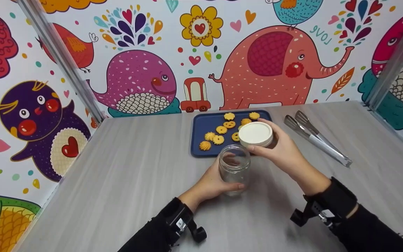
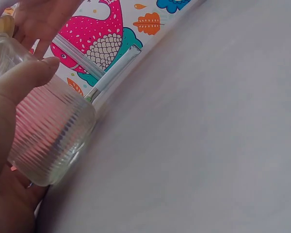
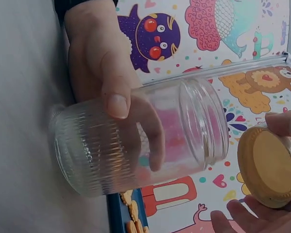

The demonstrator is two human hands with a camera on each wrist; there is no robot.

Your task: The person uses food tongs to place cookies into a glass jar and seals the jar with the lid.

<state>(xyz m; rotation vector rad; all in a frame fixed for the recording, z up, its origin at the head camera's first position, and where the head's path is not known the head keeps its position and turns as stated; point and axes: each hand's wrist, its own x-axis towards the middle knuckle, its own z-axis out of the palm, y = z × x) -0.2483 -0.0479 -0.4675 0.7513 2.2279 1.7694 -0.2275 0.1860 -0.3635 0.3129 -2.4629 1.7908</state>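
Observation:
A clear glass jar (image 1: 235, 171) with ribbed lower walls stands uncapped at the middle of the table, with nothing seen inside. My left hand (image 1: 215, 180) grips it round the side, thumb in front and fingers behind the glass. Just right of the jar's mouth and apart from it, my right hand (image 1: 282, 148) holds a round white lid (image 1: 255, 133) by its edge. In the right wrist view the lid's golden inner face (image 3: 269, 165) shows, turned toward the open rim.
Behind the jar lies a blue tray (image 1: 201, 127) bearing several cookies (image 1: 218, 139), some hidden by the lid. Metal tongs (image 1: 317, 138) lie to the right of the tray. A wall panel (image 1: 201, 45) with cartoon animals borders the table (image 1: 135, 168) at the back.

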